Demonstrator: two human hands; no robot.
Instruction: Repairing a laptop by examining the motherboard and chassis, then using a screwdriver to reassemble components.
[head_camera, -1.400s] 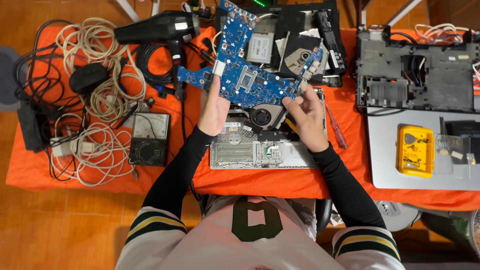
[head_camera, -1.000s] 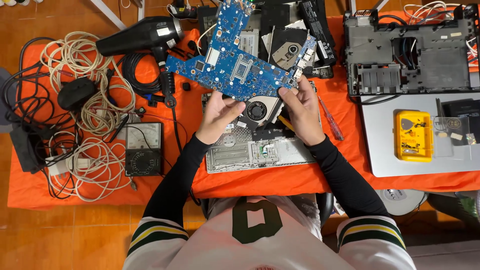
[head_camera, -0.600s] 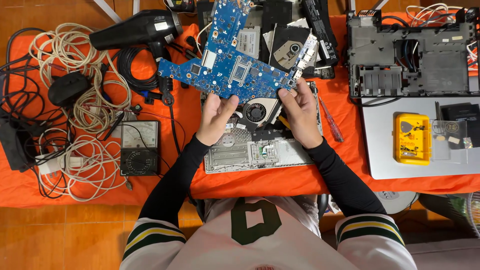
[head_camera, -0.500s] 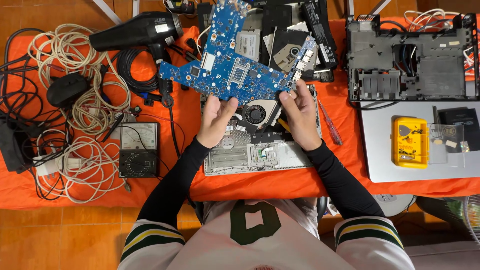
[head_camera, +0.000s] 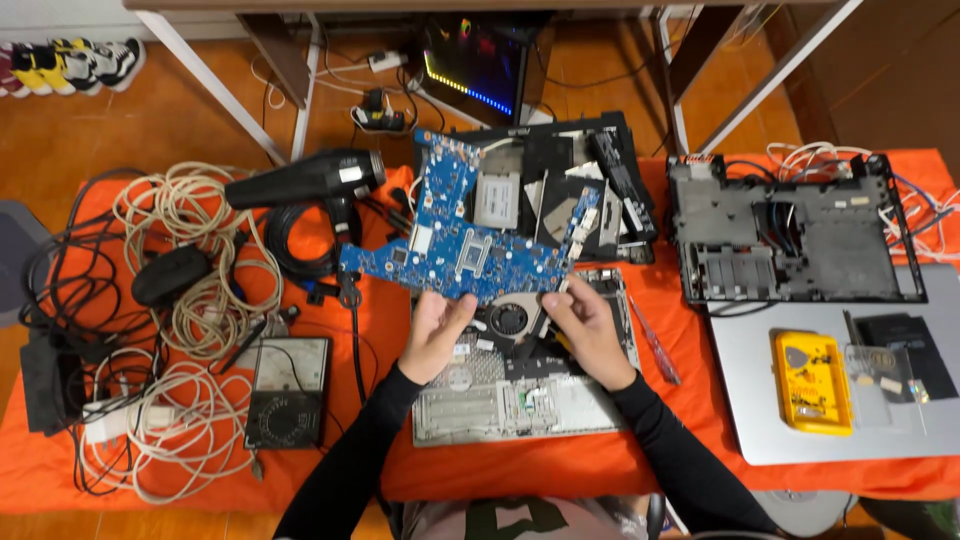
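A blue laptop motherboard (head_camera: 462, 240) is held tilted above the orange-covered table. My left hand (head_camera: 435, 335) grips its lower edge near the middle. My right hand (head_camera: 585, 325) holds the board's lower right corner. Under the board, between my hands, a round black cooling fan (head_camera: 508, 320) sits on a grey laptop base (head_camera: 520, 395) that lies open in front of me.
A black heat gun (head_camera: 305, 180), coiled cables (head_camera: 190, 290) and an analogue meter (head_camera: 288, 390) lie at left. Black laptop parts (head_camera: 575, 185) are stacked behind the board. At right sit an empty black chassis (head_camera: 795, 240), a red screwdriver (head_camera: 655, 340) and a yellow case (head_camera: 812, 380) on a silver lid.
The view has tilted up, so the table sits lower in frame and the floor behind shows. Both hands keep their hold on the motherboard, which has come slightly closer to the laptop base.
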